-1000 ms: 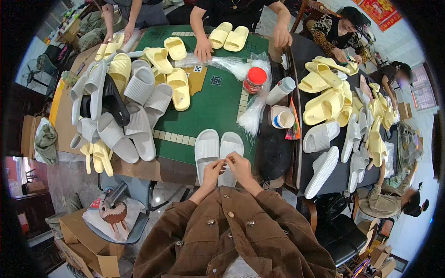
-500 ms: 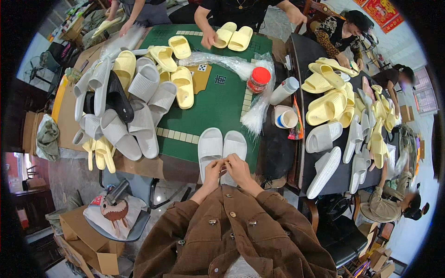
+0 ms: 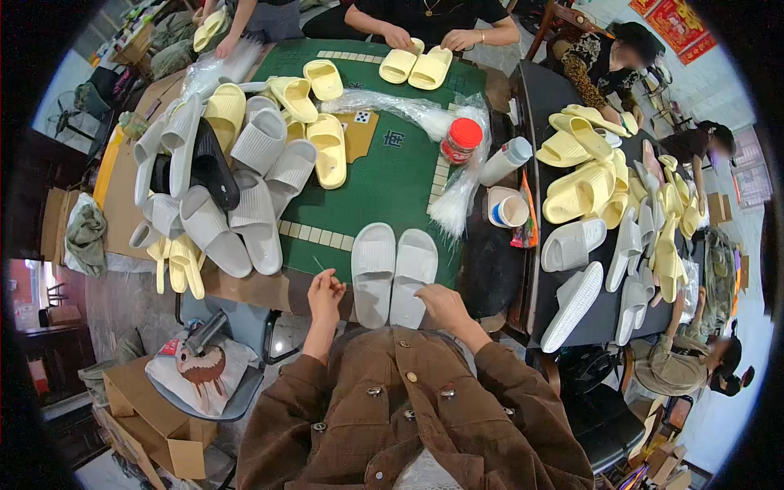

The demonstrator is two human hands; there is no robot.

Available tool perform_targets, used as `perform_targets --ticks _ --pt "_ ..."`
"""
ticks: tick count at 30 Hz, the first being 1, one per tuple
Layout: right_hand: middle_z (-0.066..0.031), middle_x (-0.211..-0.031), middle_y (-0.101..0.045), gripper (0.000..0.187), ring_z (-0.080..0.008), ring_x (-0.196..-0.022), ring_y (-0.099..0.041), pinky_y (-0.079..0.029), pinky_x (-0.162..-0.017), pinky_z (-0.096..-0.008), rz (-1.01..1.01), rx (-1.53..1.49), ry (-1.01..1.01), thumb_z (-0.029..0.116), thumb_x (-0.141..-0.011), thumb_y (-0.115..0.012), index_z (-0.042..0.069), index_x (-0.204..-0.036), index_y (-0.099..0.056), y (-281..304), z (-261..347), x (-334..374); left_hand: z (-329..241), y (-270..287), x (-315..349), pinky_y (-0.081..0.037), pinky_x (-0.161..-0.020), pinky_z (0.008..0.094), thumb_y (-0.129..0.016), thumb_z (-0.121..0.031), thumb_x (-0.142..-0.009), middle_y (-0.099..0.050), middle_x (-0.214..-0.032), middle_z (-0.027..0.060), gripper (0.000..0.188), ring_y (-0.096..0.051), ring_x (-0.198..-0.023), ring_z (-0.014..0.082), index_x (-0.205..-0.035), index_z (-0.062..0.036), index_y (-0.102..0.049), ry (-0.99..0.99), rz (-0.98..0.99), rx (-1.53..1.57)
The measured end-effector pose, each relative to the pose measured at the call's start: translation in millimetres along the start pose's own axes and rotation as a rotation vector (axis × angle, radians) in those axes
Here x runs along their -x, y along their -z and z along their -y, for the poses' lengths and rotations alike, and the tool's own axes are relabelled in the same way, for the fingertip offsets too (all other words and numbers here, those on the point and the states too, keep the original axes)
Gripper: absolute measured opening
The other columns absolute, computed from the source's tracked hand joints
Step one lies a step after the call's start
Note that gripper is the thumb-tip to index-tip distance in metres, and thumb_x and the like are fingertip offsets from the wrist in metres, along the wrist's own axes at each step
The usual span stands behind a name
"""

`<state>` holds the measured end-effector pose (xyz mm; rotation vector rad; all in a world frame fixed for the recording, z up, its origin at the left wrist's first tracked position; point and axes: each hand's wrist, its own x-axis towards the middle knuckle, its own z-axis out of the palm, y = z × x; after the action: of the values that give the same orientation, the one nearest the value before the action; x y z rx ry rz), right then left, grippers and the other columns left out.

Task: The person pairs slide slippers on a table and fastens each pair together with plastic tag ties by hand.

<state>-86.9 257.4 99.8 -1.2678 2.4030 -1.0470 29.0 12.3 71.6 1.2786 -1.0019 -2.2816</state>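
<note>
A pair of grey slippers lies side by side at the table's near edge, toes pointing away: a left slipper (image 3: 373,263) and a right slipper (image 3: 415,260). Just left of the pair, my left hand (image 3: 324,297) is closed in a pinch. A thin clear plastic strand (image 3: 318,262) sticks up from its fingertips. My right hand (image 3: 445,310) is at the heel of the right slipper, its curled fingers on the side edge. How its thumb sits there is partly hidden.
A heap of grey slippers (image 3: 214,230), with yellow and black ones, covers the table's left. Clear strand bundles (image 3: 392,106), a red-lidded jar (image 3: 461,140), a white bottle (image 3: 505,161) and a cup (image 3: 511,211) stand rightward. Across, a co-worker's hands touch yellow slippers (image 3: 430,67).
My hands were together over the slippers' heels; now they are apart, the left off to the left with the strand, the right on the right slipper. The pair stands closer together.
</note>
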Motion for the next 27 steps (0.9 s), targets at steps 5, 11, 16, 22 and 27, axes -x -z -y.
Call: perform_targets --ticks 5,11,16,22,27 --pt "-0.0069 -0.080 -0.057 0.009 -0.0258 -0.080 -0.056 -0.047 -0.063 -0.0359 0.031 0.146 0.059 0.005 -0.072 -0.056 0.006 -0.081 -0.059 5 -3 7 -3 13 12 -0.045 -0.058 0.0220 -0.047 -0.011 -0.091 -0.051 -0.070 0.0033 0.010 -0.048 -0.059 0.0088 -0.096 -0.0024 -0.046 -0.214 -0.071 -0.216" --pt "-0.0038 -0.085 -0.055 0.008 -0.0232 -0.084 -0.053 -0.046 -0.069 -0.0330 0.097 0.059 0.087 0.006 -0.071 -0.056 0.008 -0.078 -0.060 -21 12 1 5 2 32 -0.044 -0.057 0.0234 -0.043 -0.007 -0.090 -0.051 -0.068 0.0030 0.010 -0.051 -0.061 0.0091 -0.091 -0.0010 -0.051 -0.394 0.307 -0.850" --pt "-0.0057 -0.083 -0.055 0.009 -0.0256 -0.082 -0.054 -0.047 -0.067 -0.0351 0.164 0.033 0.188 0.006 -0.072 -0.055 0.008 -0.079 -0.060 -40 15 -3 44 4 24 -0.045 -0.057 0.0291 -0.042 -0.002 -0.086 -0.056 -0.070 0.0113 0.014 -0.055 -0.060 0.0178 -0.092 0.0013 -0.055 -0.339 0.464 -0.958" --pt "-0.0086 -0.078 -0.054 0.010 -0.0290 -0.077 -0.057 -0.048 -0.065 -0.0386 0.297 0.004 0.095 0.009 -0.073 -0.054 0.006 -0.082 -0.058 -54 5 -3 69 10 7 -0.047 -0.064 0.0330 -0.044 -0.005 -0.087 -0.059 -0.087 0.0158 0.018 -0.060 -0.075 0.0251 -0.098 0.0027 -0.056 -0.617 0.420 -1.187" --pt "-0.0093 -0.085 -0.056 0.012 -0.0291 -0.079 -0.058 -0.047 -0.065 -0.0380 0.206 0.087 0.020 0.005 -0.076 -0.051 0.004 -0.085 -0.059 -61 -15 -7 66 -12 10 -0.047 -0.069 0.0375 -0.054 -0.013 -0.083 -0.055 -0.102 0.0201 0.028 -0.059 -0.082 0.0306 -0.106 0.0029 -0.055 -0.482 0.462 -1.218"
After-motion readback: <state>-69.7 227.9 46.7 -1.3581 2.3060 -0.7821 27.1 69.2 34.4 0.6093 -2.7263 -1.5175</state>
